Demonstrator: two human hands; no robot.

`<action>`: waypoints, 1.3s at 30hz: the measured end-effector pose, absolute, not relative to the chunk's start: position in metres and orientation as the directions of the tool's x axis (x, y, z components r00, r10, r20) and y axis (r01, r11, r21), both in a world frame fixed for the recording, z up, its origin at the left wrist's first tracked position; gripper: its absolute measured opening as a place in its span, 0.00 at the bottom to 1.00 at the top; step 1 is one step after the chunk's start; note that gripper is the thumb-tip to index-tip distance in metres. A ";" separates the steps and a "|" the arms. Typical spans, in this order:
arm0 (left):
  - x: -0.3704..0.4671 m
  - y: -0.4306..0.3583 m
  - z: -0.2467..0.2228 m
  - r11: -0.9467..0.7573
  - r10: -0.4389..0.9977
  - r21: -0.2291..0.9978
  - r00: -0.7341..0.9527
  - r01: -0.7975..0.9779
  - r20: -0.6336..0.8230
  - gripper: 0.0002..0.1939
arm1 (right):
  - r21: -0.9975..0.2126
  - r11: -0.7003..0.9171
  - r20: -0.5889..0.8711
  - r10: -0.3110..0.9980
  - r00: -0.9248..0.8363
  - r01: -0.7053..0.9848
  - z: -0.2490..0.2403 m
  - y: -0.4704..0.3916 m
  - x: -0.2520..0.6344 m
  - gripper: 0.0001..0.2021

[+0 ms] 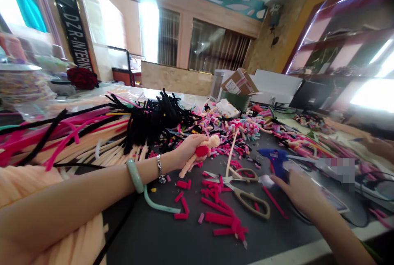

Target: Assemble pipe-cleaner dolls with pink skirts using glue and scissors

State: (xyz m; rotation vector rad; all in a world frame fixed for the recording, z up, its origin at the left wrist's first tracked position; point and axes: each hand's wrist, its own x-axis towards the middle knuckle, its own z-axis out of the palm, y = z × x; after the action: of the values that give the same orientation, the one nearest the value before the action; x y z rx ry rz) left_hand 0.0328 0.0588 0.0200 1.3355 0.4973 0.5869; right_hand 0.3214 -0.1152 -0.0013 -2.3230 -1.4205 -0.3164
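Observation:
My left hand [192, 146] pinches a small doll figure [203, 151] of peach fuzzy pipe cleaner with a red middle, held above the dark table. At the right, my right hand [300, 187], slightly blurred, is closed at the handle of a blue glue gun [275, 160], whose nozzle points left. Its fingers are partly hidden. Between my hands lie scissors [250, 201] with beige handles, blades pointing left. Short red pipe-cleaner pieces [220, 217] are scattered in front of them. A pale green pipe cleaner [158, 205] curves below my left wrist.
Long peach, pink and black pipe cleaners [147, 125] heap up at the left. A pile of colourful small pieces [243, 129] spreads behind my hands. Farther back stand a cardboard box [240, 82] and a monitor [310, 94]. Another person's hand [378, 146] shows at the right edge.

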 end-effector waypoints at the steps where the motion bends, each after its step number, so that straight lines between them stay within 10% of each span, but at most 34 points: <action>1: 0.033 0.058 0.021 0.134 0.651 0.984 0.759 -0.114 -0.001 0.18 | -0.178 -0.412 0.385 0.806 0.449 0.893 -0.001 -0.124 0.315 0.19; 6: 0.035 0.053 0.021 0.112 0.678 0.976 0.732 -0.185 0.060 0.16 | 0.060 -0.348 0.293 0.902 0.317 0.936 0.014 -0.140 0.249 0.17; 20: 0.039 0.036 0.018 -0.032 0.737 0.945 0.631 -0.327 0.243 0.20 | 0.050 -0.211 0.171 0.965 0.200 0.976 0.015 -0.098 0.204 0.08; 32: 0.037 0.033 0.025 0.249 0.649 0.947 0.761 -0.205 -0.006 0.24 | 0.058 -0.220 0.399 0.899 0.179 0.974 0.027 -0.116 0.194 0.13; 39: 0.036 0.036 0.022 0.369 0.532 0.918 0.843 -0.148 -0.078 0.27 | -0.435 0.325 0.786 0.592 0.177 0.840 0.030 -0.137 0.183 0.06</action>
State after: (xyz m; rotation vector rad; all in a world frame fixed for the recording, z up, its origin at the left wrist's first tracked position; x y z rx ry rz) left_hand 0.0361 0.0363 0.0222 1.1147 0.3946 0.4511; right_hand 0.1828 -0.1372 0.0304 -1.3648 -1.5133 -0.2886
